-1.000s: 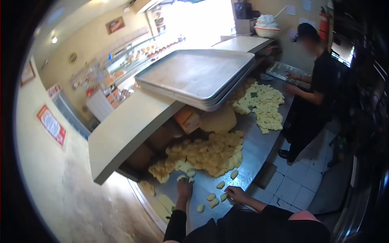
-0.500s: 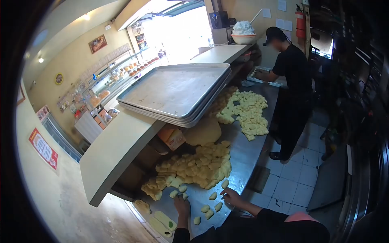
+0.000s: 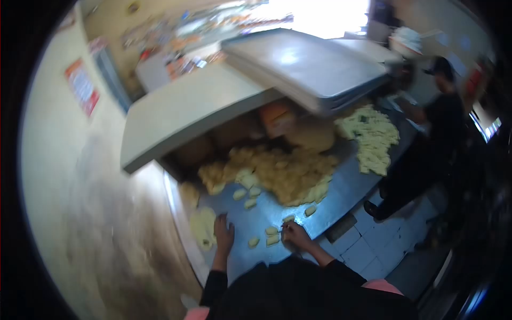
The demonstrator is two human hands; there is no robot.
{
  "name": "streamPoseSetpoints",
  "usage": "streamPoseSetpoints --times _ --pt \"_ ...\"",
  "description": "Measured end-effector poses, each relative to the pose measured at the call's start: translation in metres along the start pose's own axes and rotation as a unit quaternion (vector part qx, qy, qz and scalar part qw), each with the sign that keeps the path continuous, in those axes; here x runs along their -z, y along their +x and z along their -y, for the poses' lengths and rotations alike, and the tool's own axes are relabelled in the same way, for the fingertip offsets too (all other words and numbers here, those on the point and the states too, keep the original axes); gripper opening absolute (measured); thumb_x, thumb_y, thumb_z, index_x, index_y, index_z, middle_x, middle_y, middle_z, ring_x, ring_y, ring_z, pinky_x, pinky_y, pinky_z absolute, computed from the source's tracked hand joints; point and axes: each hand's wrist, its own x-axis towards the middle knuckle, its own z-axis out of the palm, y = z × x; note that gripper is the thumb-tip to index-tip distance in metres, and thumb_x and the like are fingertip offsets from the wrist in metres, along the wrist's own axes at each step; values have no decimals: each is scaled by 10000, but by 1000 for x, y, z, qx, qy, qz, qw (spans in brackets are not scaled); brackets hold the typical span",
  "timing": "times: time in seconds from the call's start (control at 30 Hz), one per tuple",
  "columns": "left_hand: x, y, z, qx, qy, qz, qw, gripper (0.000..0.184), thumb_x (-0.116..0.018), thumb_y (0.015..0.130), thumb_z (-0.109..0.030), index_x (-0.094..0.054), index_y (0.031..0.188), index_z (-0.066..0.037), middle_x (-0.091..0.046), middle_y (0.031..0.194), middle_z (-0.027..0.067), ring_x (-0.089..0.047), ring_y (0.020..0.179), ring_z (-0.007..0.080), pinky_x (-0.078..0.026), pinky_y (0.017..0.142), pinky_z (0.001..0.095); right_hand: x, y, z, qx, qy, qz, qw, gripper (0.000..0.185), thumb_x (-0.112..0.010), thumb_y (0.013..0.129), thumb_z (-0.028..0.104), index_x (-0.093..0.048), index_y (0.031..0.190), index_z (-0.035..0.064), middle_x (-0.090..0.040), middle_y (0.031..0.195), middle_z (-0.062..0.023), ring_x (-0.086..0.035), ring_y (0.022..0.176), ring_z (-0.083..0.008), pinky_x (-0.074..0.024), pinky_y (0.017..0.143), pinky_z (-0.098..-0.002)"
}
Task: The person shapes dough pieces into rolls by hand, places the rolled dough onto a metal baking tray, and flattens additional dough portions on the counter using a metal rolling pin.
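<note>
My left hand [image 3: 223, 234] is over the left part of the metal worktop [image 3: 240, 262], beside flat pale dough pieces [image 3: 202, 228]; its fingers are apart and hold nothing. Near the worktop's front edge, my right hand [image 3: 295, 234] has its fingers bent down at a small dough piece [image 3: 288, 218]; whether it grips one is blurred. Two more small pieces [image 3: 272, 236] lie just left of it. Beyond my hands spreads a large heap of dough pieces [image 3: 288, 173], with a few loose ones [image 3: 250, 203] in front of its left end.
Stacked metal trays [image 3: 320, 64] stand on the raised shelf [image 3: 197, 101] above the worktop. A second dough heap [image 3: 373, 138] lies farther right. Another person [image 3: 445, 122] in dark clothes stands at the far end, by a tray. A wall is on the left.
My left hand has let go of the small dough pieces by the heap and moved back to the left. My right hand has moved closer to the small pieces near the front. The view has turned.
</note>
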Motion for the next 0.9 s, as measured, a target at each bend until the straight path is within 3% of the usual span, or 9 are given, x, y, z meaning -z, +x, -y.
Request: streamPoseSetpoints --times 0.1,0.23,0.3,0.4,0.5,0.63,0.67,0.73,0.9 --pt "21 -18 18 35 34 -38 998 436 -620 806 -31 -540 1235 -33 -552 1188 195 -509 1132 383 -390 984 458 -5 8 23 -49 24 52 997 162 -585 917 144 -643 1017 30 -664 893 -112 -658 841 -240 -509 758 -344" --pt "52 -45 33 101 52 -80 990 381 -594 822 -16 -568 1201 -52 -540 1205 179 -495 1141 361 -397 971 442 -27 16 21 79 -22 76 994 136 -576 917 119 -636 994 24 -623 891 -110 -620 781 -228 -496 711 -332" --pt "60 -59 46 135 58 -78 986 365 -597 816 -17 -584 1178 -60 -545 1196 169 -506 1116 345 -401 947 435 -43 23 23 58 16 116 991 124 -595 901 94 -645 986 21 -621 918 -107 -619 790 -228 -502 727 -322" --pt "69 -67 63 102 112 -105 983 364 -640 770 -32 -607 1132 -63 -552 1174 141 -509 1105 324 -387 926 440 -68 48 61 99 -18 158 982 127 -616 886 99 -641 984 23 -616 928 -112 -626 792 -227 -503 723 -320" --pt "70 -79 62 75 137 -56 986 340 -697 751 -103 -632 1084 -75 -555 1137 106 -508 1090 292 -374 916 428 -108 71 66 137 2 209 968 162 -627 876 125 -636 1006 29 -609 933 -98 -612 765 -190 -484 689 -306" --pt "58 -79 65 80 140 37 986 370 -775 708 -221 -654 1034 -98 -548 1080 58 -508 1035 250 -373 880 406 -164 92 69 187 -85 247 947 293 -703 801 178 -604 1035 33 -566 963 -122 -606 875 -297 -501 770 -374" --pt "52 -76 68 68 162 10 984 339 -779 694 -295 -679 961 -111 -560 1031 43 -513 988 235 -377 837 402 -174 93 73 196 -110 241 944 318 -715 787 184 -598 1043 37 -560 976 -127 -602 900 -311 -500 781 -383" --pt "49 -67 75 71 184 29 980 282 -760 709 -295 -687 908 -110 -572 997 40 -521 975 231 -378 821 401 -191 94 74 193 -154 231 941 391 -754 748 214 -577 1052 44 -540 1005 -144 -583 961 -346 -496 808 -419" --pt "47 -52 94 -45 236 56 969 161 -696 763 -264 -641 756 -113 -588 850 8 -552 877 207 -379 743 397 -212 97 77 247 -220 164 929 157 -612 851 179 -565 896 36 -572 859 -146 -595 825 -342 -488 718 -454"
